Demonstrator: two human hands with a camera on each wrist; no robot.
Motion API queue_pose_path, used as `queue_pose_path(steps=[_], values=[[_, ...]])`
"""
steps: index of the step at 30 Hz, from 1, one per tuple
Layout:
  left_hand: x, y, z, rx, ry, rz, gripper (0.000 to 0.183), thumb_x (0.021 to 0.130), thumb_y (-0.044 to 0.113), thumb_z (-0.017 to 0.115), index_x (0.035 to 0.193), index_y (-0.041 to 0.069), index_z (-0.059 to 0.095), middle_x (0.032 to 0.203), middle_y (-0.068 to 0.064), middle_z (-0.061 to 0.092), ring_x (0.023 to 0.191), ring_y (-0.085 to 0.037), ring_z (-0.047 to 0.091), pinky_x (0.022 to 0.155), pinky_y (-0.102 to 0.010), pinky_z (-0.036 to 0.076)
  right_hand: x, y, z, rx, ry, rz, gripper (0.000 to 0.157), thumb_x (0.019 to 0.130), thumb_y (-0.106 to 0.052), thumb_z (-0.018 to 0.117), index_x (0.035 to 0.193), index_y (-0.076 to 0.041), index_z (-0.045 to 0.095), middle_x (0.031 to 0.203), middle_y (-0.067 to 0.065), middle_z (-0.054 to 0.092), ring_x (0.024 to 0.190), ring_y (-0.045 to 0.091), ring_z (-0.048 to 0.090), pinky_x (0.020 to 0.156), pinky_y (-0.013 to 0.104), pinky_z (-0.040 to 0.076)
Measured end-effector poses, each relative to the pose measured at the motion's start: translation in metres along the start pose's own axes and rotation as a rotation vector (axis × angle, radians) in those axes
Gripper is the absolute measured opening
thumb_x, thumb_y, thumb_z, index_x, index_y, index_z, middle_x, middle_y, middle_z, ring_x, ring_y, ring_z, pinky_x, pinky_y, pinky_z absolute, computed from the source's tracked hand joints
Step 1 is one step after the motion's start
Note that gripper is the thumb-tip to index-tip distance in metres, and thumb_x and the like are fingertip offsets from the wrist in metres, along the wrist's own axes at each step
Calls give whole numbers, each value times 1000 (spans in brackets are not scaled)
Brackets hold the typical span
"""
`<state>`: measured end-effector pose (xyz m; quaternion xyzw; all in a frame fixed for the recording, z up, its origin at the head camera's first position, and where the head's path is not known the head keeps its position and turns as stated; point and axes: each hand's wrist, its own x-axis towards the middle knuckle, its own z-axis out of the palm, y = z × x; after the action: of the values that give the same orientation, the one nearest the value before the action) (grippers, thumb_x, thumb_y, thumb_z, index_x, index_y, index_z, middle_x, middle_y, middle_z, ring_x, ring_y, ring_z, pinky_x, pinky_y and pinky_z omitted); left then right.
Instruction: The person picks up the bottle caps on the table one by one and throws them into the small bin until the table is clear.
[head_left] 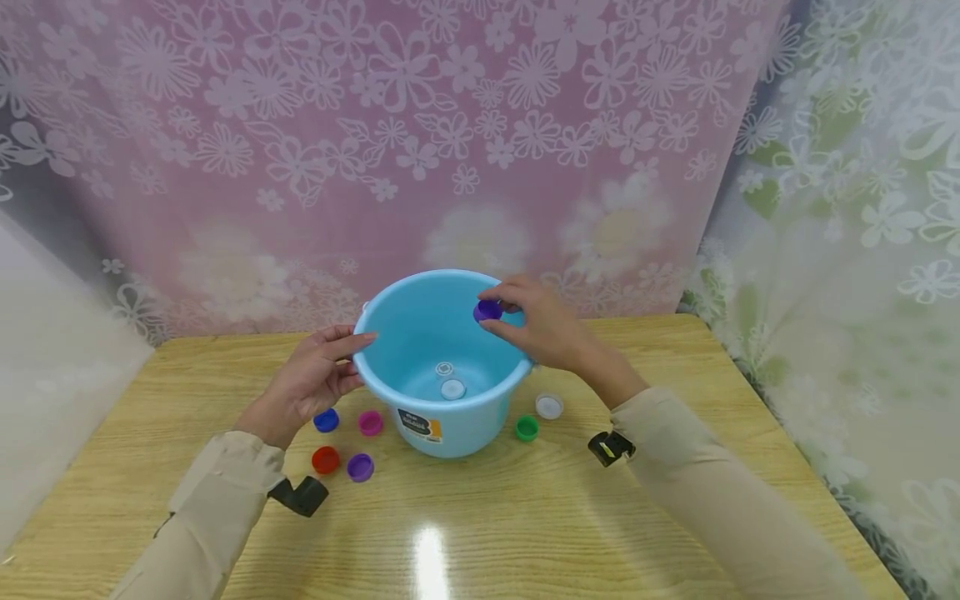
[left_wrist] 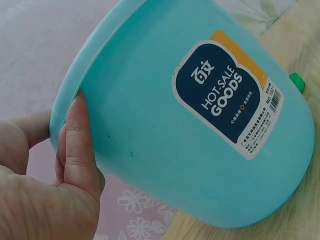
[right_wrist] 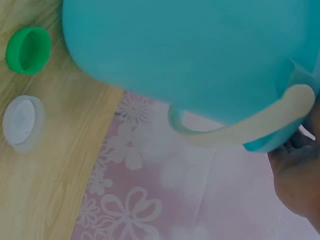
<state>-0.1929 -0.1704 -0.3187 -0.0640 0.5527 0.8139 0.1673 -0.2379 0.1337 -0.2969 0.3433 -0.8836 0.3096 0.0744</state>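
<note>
A light blue plastic bucket (head_left: 480, 427) stands on the wooden table. My left hand (head_left: 318, 379) grips its left rim, thumb over the inside and fingers against the outer wall, as the left wrist view also shows. Over the right part of the bucket's opening, my right hand (head_left: 549, 329) pinches a purple bottle cap (head_left: 487, 311) between thumb and fingers. That cap is hidden behind the bucket in the right wrist view. On the bucket's floor lies a pale round cap (head_left: 452, 389).
Left of the bucket lie a blue cap (head_left: 326, 420), a pink cap (head_left: 371, 423), a red cap (head_left: 326, 460) and another purple cap (head_left: 360, 467). To its right are a green cap (head_left: 527, 428) and a white cap (head_left: 549, 407). A pale bucket handle (right_wrist: 250, 125) hangs behind.
</note>
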Motion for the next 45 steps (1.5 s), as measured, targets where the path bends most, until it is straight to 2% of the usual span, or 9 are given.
queue_pose_path(steps=[3,7,15,27,45], values=[[0,0,0,-3,-2,-2,33,93,15,65,115,3,45,85,-10,61,59,-15,66,60,-26,58,-1,1,4,-5,39,-22,36,90,-18,69,122,-3,62,111,8,58,99,20,56,87,33,51],[1,-1,0,-9,-4,-7,33,93,17,65,115,4,44,87,-11,60,60,-15,66,61,-25,58,-3,0,8,-11,62,-11,36,90,-17,70,121,-3,62,111,8,58,102,20,58,88,32,52],[1,-3,-1,-33,-23,-10,36,93,19,64,119,5,43,92,-10,60,67,-16,68,64,-26,58,-5,-6,9,-46,31,67,38,90,-18,69,125,-6,61,117,8,56,109,22,56,91,36,51],[-1,-8,-1,-82,-40,4,36,93,22,64,116,6,41,86,-7,58,60,-13,63,59,-22,57,-6,-10,12,-36,42,107,40,87,-13,72,125,-5,61,118,10,57,110,25,56,93,41,50],[-1,-12,-2,-114,-48,26,35,94,24,64,112,6,40,89,-8,56,62,-13,63,58,-22,57,-3,-11,10,-69,-8,167,45,88,-20,72,130,-11,59,129,9,56,121,28,48,99,45,44]])
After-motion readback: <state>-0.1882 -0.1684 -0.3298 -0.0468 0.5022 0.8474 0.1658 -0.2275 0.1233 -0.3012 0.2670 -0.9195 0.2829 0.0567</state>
